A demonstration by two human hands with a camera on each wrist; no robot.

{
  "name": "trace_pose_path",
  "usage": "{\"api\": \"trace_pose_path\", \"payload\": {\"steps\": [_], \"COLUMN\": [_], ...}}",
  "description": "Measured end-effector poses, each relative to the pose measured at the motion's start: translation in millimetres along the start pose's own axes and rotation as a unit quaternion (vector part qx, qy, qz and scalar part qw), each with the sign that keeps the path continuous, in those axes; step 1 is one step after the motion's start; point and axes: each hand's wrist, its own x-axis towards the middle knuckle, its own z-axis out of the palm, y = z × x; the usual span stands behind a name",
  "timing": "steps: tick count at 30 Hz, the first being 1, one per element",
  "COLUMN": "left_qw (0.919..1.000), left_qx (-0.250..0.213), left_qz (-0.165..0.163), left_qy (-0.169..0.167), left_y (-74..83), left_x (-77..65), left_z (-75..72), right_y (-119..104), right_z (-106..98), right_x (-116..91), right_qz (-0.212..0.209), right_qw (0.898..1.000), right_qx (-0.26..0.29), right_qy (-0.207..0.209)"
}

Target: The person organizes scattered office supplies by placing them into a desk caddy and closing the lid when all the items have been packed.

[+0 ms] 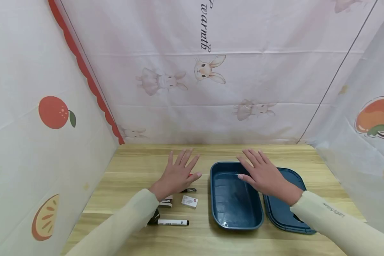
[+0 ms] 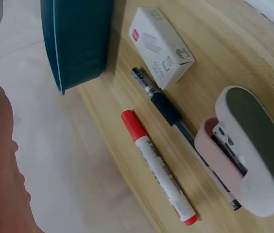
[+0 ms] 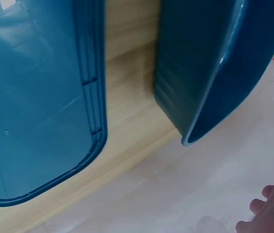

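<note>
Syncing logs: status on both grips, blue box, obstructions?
Left grip, right grip: fingers spread, holding nothing. Blue box open, lid off beside it. Head view: left grip partly covers red-capped marker; right, box rim.

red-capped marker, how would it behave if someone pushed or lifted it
The red-capped marker would probably roll if pushed sideways, as its barrel looks round and no clip shows. Its slim, straight body suggests it's stiff and likely light.

"warmth" (image 1: 204, 27) in dark script, on rabbit-print backdrop cloth (image 1: 208, 94)

Rabbit-print backdrop (image 1: 211, 81); fruit-print cloth (image 1: 28, 153) both sides; wood-grain tabletop (image 1: 128, 174).
</note>
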Motion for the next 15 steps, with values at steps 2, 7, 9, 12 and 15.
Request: {"api": "trace_pose_path", "payload": {"steps": [2, 7, 9, 12, 15], "left_qw": [1.0, 0.9997, 0.9994, 0.999, 0.9989], "left_qx": [0.001, -0.006, -0.016, -0.024, -0.027], "left_qz": [-0.005, -0.017, -0.02, -0.027, -0.033], "left_qy": [-0.003, -0.019, -0.022, -0.025, -0.021], "left_y": [-0.6, 2.0, 3.7, 5.6, 5.2], "left_x": [-0.4, -3.5, -4.1, -4.8, -5.5], "left_z": [1.6, 8.8, 11.0, 13.4, 16.7], "right_y": [-0.5, -6.3, -9.7, -15.6, -22.3], "right_z": [-0.4, 1.6, 1.5, 1.7, 2.8], "right_x": [-4.4, -16.6, -21.4, -28.2, -35.3], "right_qz": [0.003, -0.008, -0.011, -0.013, -0.016], "right_qw": [1.0, 1.0, 1.0, 1.0, 1.0], "right_qx": [0.001, -0.002, -0.003, -0.005, -0.003], "right_qy": [0.001, 0.021, 0.027, 0.024, 0.017]}}
